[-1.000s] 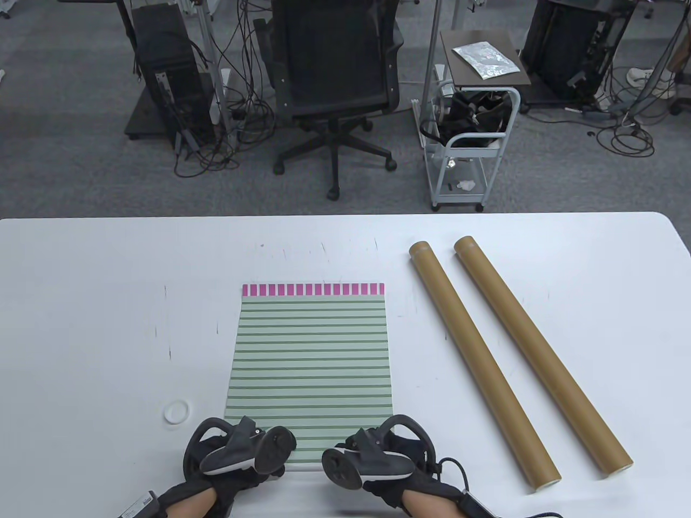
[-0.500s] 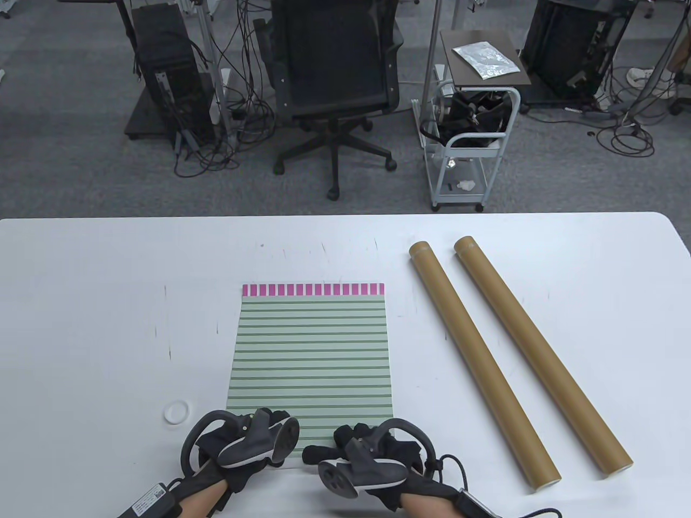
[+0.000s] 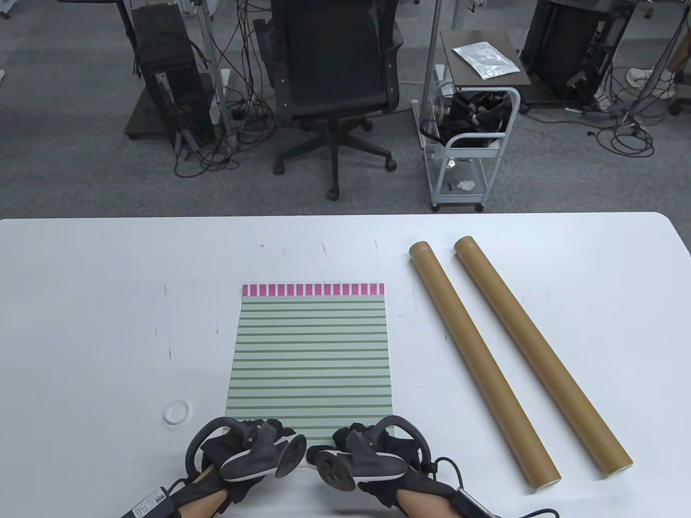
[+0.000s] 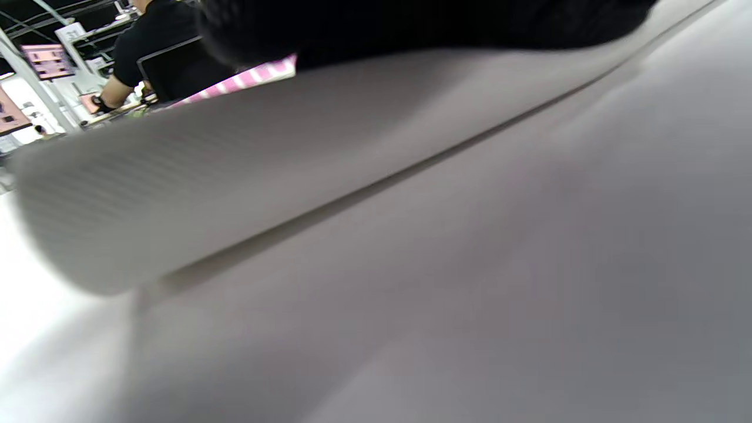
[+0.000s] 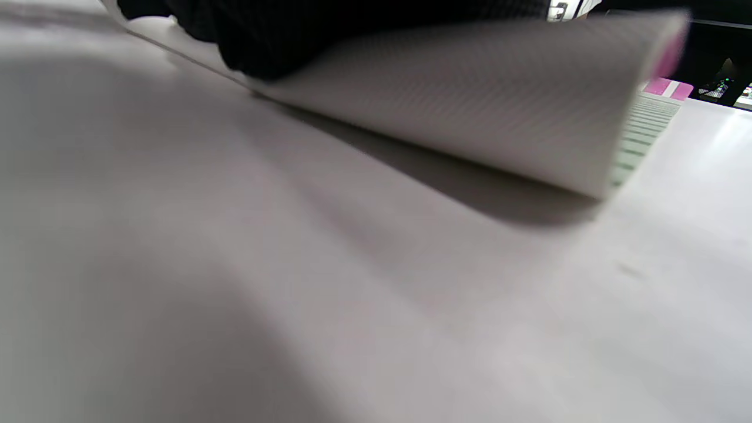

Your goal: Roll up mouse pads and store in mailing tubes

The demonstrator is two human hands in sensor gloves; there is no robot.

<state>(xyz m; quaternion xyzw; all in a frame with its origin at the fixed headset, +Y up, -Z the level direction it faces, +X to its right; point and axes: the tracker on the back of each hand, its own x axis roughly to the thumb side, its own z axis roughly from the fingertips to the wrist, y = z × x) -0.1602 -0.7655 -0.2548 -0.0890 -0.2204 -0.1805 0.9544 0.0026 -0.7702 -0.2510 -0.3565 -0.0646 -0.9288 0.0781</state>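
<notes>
Counting on table (image 3: pixel 81 302): one striped mouse pad (image 3: pixel 310 356), near edge curling up into roll, pale underside showing in both wrist views (image 4: pixel 235 176) (image 5: pixel 470 106). Two brown mailing tubes (image 3: pixel 480 361) (image 3: pixel 540 356) lying side by side, right of pad. One small white ring (image 3: pixel 176 413) sitting left of pad. Two gloved hands working at pad's near edge: left hand (image 3: pixel 243 450), right hand (image 3: pixel 372 453). Beyond table: one office chair (image 3: pixel 334 81), one small cart (image 3: pixel 469 145) standing on floor.
</notes>
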